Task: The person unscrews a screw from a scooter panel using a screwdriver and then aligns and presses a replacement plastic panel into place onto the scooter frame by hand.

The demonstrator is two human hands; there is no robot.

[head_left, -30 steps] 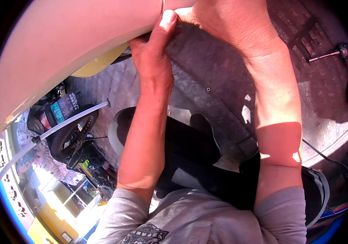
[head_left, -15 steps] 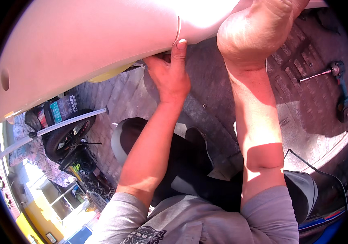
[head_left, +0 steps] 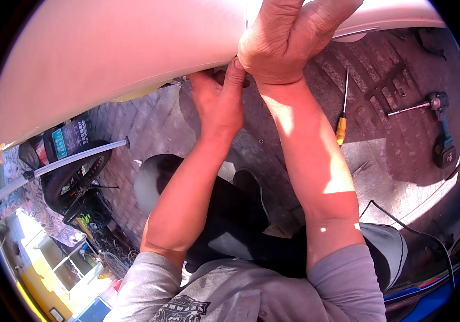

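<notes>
One screwdriver (head_left: pixel 341 127) — one cordless drill (head_left: pixel 440 129) — one panel (head_left: pixel 122 59).
</notes>
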